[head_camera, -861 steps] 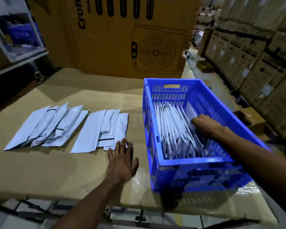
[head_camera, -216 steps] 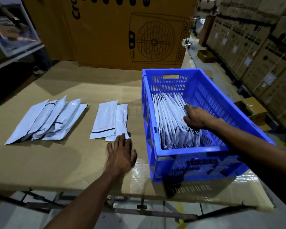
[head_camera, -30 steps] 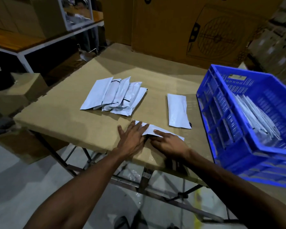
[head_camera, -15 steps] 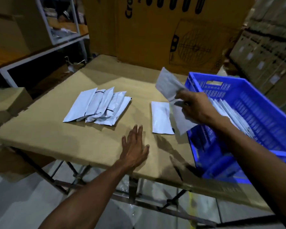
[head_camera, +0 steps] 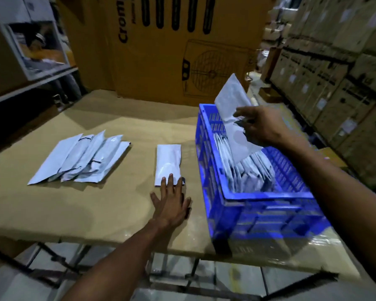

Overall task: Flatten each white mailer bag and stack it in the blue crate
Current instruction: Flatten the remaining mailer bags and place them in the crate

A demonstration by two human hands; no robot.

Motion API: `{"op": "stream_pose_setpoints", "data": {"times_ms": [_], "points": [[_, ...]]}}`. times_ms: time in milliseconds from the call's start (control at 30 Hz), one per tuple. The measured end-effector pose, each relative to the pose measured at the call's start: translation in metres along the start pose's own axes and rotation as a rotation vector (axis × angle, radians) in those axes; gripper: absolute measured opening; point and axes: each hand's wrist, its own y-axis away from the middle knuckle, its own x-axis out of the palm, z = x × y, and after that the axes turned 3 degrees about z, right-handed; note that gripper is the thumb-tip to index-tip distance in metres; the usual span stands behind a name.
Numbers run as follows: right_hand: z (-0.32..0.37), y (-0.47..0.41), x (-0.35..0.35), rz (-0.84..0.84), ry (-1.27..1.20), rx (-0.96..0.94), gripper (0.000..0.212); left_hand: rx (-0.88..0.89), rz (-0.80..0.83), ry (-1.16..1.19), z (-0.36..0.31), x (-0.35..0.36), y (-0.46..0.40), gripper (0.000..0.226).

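Note:
My right hand (head_camera: 262, 124) pinches a white mailer bag (head_camera: 232, 109) and holds it upright over the blue crate (head_camera: 258, 213), its lower end among the several mailers (head_camera: 248, 170) standing inside. My left hand (head_camera: 172, 200) lies flat on the cardboard tabletop (head_camera: 85, 203), fingers straight, fingertips touching the near end of a single white mailer (head_camera: 168, 161) left of the crate. A fanned pile of several white mailers (head_camera: 83, 157) lies further left.
A large brown carton (head_camera: 161, 51) stands behind the table. Stacked cartons (head_camera: 334, 83) line the aisle on the right. A white shelf (head_camera: 30, 61) is at the upper left. The table's near edge runs below my left wrist, with metal legs under it.
My right hand has carried the mailer rightward from above the table to over the crate and begun lowering it. My left hand has slid forward to the single mailer's near end.

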Motion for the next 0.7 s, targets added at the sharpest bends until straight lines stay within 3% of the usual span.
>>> {"op": "stream_pose_setpoints", "data": {"times_ms": [100, 333, 500, 700], "points": [[-0.026, 0.004, -0.016, 0.037, 0.170, 0.002, 0.029, 0.018, -0.006, -0.039, -0.005, 0.015, 0.000, 0.068], [-0.090, 0.021, -0.003, 0.325, 0.620, 0.023, 0.038, 0.011, -0.036, -0.177, -0.009, 0.021, 0.001, 0.064], [-0.113, 0.040, 0.024, 0.489, 0.630, 0.131, 0.036, 0.008, -0.054, -0.214, -0.009, 0.022, 0.002, 0.070], [-0.134, 0.037, 0.048, 0.636, 0.406, 0.262, 0.041, 0.015, -0.060, -0.227, -0.009, 0.023, 0.001, 0.068]]}}
